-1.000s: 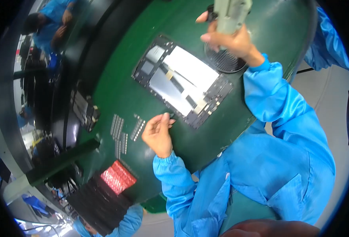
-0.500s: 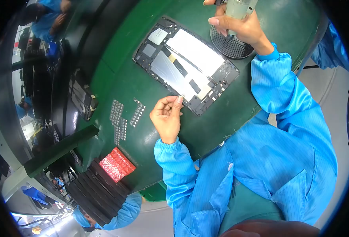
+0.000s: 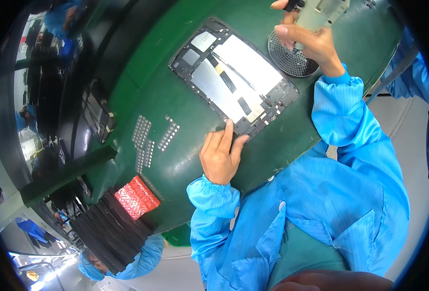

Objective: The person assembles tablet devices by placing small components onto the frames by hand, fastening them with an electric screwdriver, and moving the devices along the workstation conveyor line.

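Note:
An opened tablet point(image 3: 253, 63) lies tilted on the green table, with pale battery panels, dark strips and small boards in its black frame. My left hand point(image 3: 220, 157) rests at its near lower edge. The index fingertip touches the frame and the thumb is spread apart by the corner. In my right hand point(image 3: 311, 42) is a pale grey tool point(image 3: 323, 12) that looks like an electric screwdriver, its body cut off by the top of the view. Its tip end is over a round perforated metal dish point(image 3: 292, 58), just beyond the tablet. Whether the tip touches the dish is unclear.
Strips of small square parts point(image 3: 141, 138) lie left of my left hand, with a shorter strip point(image 3: 169, 133) beside them. A red bubble-wrap packet point(image 3: 137, 198) sits against a row of black slabs point(image 3: 110, 230). Another dark device point(image 3: 98, 114) stands farther left. Co-workers in blue are nearby.
My left hand has gone from a pinch beside the tablet to spread fingers on its edge. My right hand and the tool have shifted slightly right, still above the dish.

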Available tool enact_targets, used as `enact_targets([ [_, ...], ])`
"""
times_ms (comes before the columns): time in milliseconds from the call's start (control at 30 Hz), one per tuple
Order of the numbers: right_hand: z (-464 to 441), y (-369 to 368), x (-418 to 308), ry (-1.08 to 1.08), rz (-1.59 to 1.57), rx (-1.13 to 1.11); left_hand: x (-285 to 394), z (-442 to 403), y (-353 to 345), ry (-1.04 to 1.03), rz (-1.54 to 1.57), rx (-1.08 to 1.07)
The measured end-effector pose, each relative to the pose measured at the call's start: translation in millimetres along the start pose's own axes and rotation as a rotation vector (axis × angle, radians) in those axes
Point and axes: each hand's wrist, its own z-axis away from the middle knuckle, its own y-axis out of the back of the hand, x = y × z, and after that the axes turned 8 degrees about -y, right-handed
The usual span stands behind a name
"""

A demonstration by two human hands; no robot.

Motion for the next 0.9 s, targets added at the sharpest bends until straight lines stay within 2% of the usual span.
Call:
enact_targets([
  [33, -0.5, -1.1, 2.0, -0.001, -0.035, -0.017, 3.4, -2.9, 5.5, -0.012, -0.015, -0.035],
  [133, 3.9, -21.4, -0.7, 0.211, 0.117, -0.098, -0.3, -7.1, 3.9, -0.058, -0.031, -0.034],
  [167, 8.4, -32.1, -1.9, 0.19, 0.111, -0.121, -1.4, -12.3, 4.1, -0.066, -0.045, -0.051],
  [200, 10.6, -49.5, -7.2, 0.126, -0.025, -0.14, -2.9, -16.9, 2.9, -0.075, -0.057, -0.068],
  [367, 16.4, -109.2, 5.3, -0.014, -0.062, -0.276, -12.1, -21.5, -14.2, -0.095, -0.014, -0.012],
  [500, 14.7, -126.1, 11.4, -0.171, -0.001, -0.404, -8.6, -19.5, -20.4, -0.089, -0.003, 0.074],
  [700, 16.9, -135.6, 31.2, -0.031, 0.121, -0.432, -14.4, -17.6, -26.6, -0.119, 0.054, 0.133],
  [900, 18.2, -136.2, 32.2, -0.065, 0.174, -0.436, -7.9, -20.7, -18.2, -0.057, 0.069, 0.095],
])
